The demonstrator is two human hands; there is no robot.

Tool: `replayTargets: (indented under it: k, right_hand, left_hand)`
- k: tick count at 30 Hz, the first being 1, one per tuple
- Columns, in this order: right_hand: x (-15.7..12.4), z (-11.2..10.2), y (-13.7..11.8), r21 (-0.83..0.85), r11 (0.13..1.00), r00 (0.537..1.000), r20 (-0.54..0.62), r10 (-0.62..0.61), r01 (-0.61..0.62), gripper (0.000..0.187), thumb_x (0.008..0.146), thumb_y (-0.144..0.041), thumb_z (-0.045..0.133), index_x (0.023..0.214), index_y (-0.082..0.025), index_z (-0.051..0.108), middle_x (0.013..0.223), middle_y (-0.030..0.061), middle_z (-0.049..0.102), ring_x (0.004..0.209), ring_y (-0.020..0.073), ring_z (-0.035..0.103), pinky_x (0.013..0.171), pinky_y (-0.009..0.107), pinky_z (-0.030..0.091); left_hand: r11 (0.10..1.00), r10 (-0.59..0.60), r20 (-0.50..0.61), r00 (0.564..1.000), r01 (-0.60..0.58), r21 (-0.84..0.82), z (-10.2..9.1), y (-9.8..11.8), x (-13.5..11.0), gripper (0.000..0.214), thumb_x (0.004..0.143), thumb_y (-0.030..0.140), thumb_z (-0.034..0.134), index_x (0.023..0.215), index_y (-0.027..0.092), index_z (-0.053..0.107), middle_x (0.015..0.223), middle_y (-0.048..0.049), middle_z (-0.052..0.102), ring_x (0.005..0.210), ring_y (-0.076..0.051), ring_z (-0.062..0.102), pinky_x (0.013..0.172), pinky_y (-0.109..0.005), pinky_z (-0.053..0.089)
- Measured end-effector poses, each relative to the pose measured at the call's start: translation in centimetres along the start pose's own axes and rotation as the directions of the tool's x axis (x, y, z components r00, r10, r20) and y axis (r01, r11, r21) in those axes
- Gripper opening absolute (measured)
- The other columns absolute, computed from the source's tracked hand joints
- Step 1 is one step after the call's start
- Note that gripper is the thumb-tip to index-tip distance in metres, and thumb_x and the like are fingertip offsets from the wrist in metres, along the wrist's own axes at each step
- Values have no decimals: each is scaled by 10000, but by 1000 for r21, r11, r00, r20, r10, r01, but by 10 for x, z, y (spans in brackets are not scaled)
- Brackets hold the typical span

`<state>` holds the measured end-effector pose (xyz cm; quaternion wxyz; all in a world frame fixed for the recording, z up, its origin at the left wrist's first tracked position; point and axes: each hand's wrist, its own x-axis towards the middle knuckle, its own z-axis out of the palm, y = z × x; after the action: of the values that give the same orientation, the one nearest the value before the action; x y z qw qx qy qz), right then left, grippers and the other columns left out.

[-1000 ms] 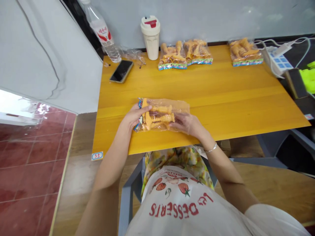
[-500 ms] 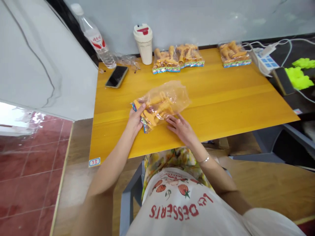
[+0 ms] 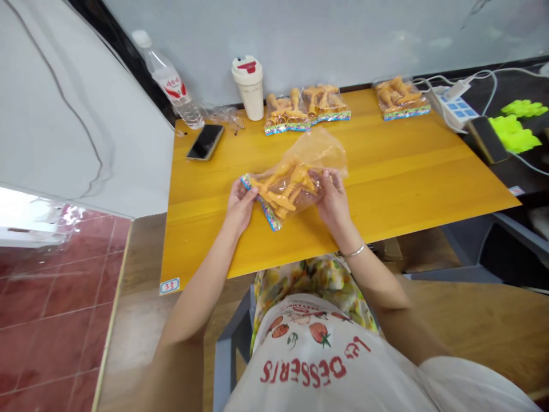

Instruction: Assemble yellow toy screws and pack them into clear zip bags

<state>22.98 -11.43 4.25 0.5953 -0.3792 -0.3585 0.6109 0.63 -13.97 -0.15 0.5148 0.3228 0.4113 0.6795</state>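
A clear plastic bag [image 3: 318, 150] with several orange plastic pieces [image 3: 295, 183] inside lies tilted between my hands, over the table's front half. A colourful printed strip [image 3: 271, 217] runs along its left end. My left hand [image 3: 241, 205] grips the bag at that strip, thumb on top and fingers underneath. On the other side, my right hand [image 3: 334, 197] is closed on the bag's right part, thumb toward the upper edge; its fingertips are partly hidden by the film. The bag's loose, unfilled end sticks out beyond my right hand toward the back.
Similar bags of orange pieces [image 3: 286, 111] lie along the back edge, one farther right [image 3: 402, 97]. A phone [image 3: 206, 142], a water bottle [image 3: 174, 86] and a lidded cup [image 3: 249, 88] stand or lie at the back left. A power strip [image 3: 455, 109] with cables is at the right.
My right hand has moved up and right and closed on the bag's right part. The bag has shifted slightly right, its printed strip now facing up more. My left hand still holds the strip end.
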Motion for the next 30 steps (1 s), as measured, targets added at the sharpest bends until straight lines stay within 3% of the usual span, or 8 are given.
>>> replayTargets:
  k: [4,7,11,17,20,24,27,30]
  right_hand:
    - [19,-6,-24,-179,944,961,63,-270,277,394,856,-664,615,1036,-321,543,1145,2,695,1202,206,636,949,421,584]
    - [23,-12,-31,-332,793,856,274,-438,512,386,878,-675,581,1020,-317,608,1213,26,690,1248,231,616,1093,470,478]
    - [7,-26,-22,-432,654,693,693,-199,620,284,864,-549,675,962,-284,703,1270,39,686,1310,279,568,1145,540,411]
    - [-33,-68,-22,-531,481,572,817,73,697,142,953,-310,592,984,-322,730,1350,-5,660,1411,245,472,1219,586,314]
    - [-49,-93,-24,-571,389,583,806,100,723,164,966,-283,577,1036,-312,722,1381,8,640,1409,237,475,1221,586,317]
    - [-63,-115,-20,-600,356,630,776,39,717,164,974,-337,573,1032,-308,724,1306,29,685,1341,234,543,1203,574,345]
    - [-68,-117,-14,-606,355,668,741,-74,712,174,973,-368,569,1021,-282,713,1167,61,739,1212,241,630,1118,536,444]
    - [-69,-110,-9,-683,356,760,632,-147,637,236,995,-380,504,960,-242,693,1029,102,749,1049,242,677,943,455,536]
  left_hand:
    - [979,111,-8,994,-108,175,-12,-4,5,674,691,530,850,1237,293,534,1258,-80,625,1235,-232,599,1097,-418,436]
    - [878,283,101,954,-300,374,-13,-4,2,938,612,568,885,1387,326,414,1441,-120,497,1404,-299,452,1161,-485,360]
    - [683,337,367,867,-494,538,-4,-1,-10,1253,478,541,948,1509,317,271,1544,-165,411,1479,-346,349,1220,-555,250]
    - [419,176,664,727,-665,618,-2,13,-36,848,707,483,847,1441,271,479,1473,-152,540,1472,-345,383,1222,-561,283]
    - [269,100,791,603,-782,562,-4,16,-52,617,842,398,749,1409,283,534,1486,-127,540,1486,-310,371,1218,-535,323]
    - [267,16,830,558,-802,534,0,12,-69,292,936,283,632,1224,295,677,1388,-79,636,1430,-259,468,1167,-490,430]
    - [423,16,805,594,-733,532,9,9,-73,165,952,295,598,1028,259,740,1293,-81,698,1328,-244,576,1109,-471,496]
    - [574,57,707,705,-603,555,22,8,-73,225,977,312,536,904,232,733,1165,-97,744,1225,-238,642,1069,-453,506]
